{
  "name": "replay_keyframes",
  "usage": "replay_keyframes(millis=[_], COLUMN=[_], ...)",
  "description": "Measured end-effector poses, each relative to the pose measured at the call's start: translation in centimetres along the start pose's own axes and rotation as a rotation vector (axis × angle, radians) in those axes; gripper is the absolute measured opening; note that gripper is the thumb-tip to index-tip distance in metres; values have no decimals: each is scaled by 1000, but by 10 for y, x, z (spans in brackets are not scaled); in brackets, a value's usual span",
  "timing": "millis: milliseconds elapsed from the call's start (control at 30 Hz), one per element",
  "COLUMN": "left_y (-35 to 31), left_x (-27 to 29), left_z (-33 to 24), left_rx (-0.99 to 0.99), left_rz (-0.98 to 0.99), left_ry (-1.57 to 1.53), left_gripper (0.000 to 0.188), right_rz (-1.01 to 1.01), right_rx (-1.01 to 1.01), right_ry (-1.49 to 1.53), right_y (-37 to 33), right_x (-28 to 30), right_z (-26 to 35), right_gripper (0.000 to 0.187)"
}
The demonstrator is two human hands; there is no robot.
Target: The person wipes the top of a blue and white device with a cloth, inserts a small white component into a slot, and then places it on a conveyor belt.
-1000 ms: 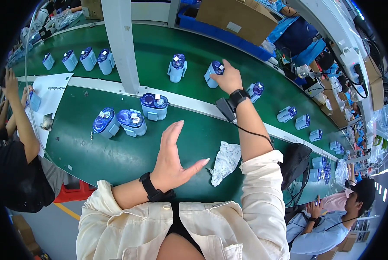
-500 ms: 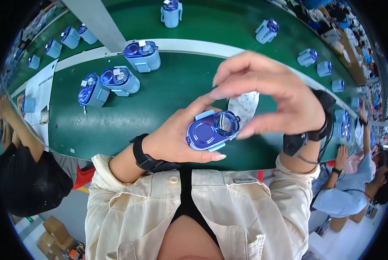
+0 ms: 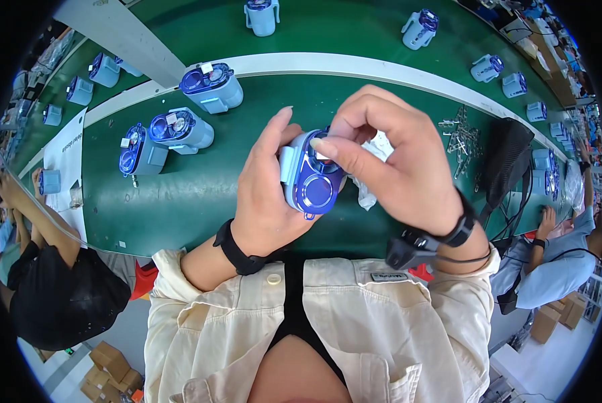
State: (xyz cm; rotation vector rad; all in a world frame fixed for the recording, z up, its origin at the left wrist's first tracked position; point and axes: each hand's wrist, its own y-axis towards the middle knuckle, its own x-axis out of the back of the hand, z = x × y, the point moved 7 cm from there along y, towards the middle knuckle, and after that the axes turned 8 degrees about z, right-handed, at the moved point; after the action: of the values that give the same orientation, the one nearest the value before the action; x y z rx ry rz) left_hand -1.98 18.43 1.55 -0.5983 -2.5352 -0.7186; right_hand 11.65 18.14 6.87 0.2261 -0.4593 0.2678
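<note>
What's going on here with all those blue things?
A person's left hand holds a light-blue container with a dark-blue lid. The right hand has its thumb and fingers at the lid's far end; whether they pinch anything is hidden. Three similar containers stand on the green table to the left.

My left hand (image 3: 264,188) cradles a light-blue container (image 3: 290,164) by its side, while my right hand's (image 3: 405,154) thumb and fingers work at the far end of its dark-blue lid (image 3: 316,193), above the green tabletop (image 3: 200,185).
</note>
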Motion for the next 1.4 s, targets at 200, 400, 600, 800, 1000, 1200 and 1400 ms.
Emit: replay_keyframes(millis=[200, 400, 600, 800, 1000, 1200, 1400], left_y=[0, 1, -3, 5, 3, 4, 3], left_x=[3, 3, -2, 3, 5, 6, 3], left_z=[1, 2, 6, -8, -8, -7, -5], left_rx=[-1, -34, -101, -213, -187, -182, -136], left_rz=[-55, -100, -12, -145, -129, -144, -151], left_ry=[138, 87, 2, 51, 99, 66, 106], left_gripper=[95, 89, 101, 81, 80, 81, 83], right_rz=[-241, -211, -76, -14, 3, -38, -247], right_rx=[64, 79, -51, 89, 117, 199, 155], right_ry=[4, 74, 840, 1062, 956, 932, 765], right_y=[-7, -9, -6, -5, -2, -2, -4], right_x=[-5, -9, -33, -44, -45, -49, -53], right_z=[-7, -21, -44, -36, -36, -31, -33], right_gripper=[15, 14, 19, 24, 25, 24, 25])
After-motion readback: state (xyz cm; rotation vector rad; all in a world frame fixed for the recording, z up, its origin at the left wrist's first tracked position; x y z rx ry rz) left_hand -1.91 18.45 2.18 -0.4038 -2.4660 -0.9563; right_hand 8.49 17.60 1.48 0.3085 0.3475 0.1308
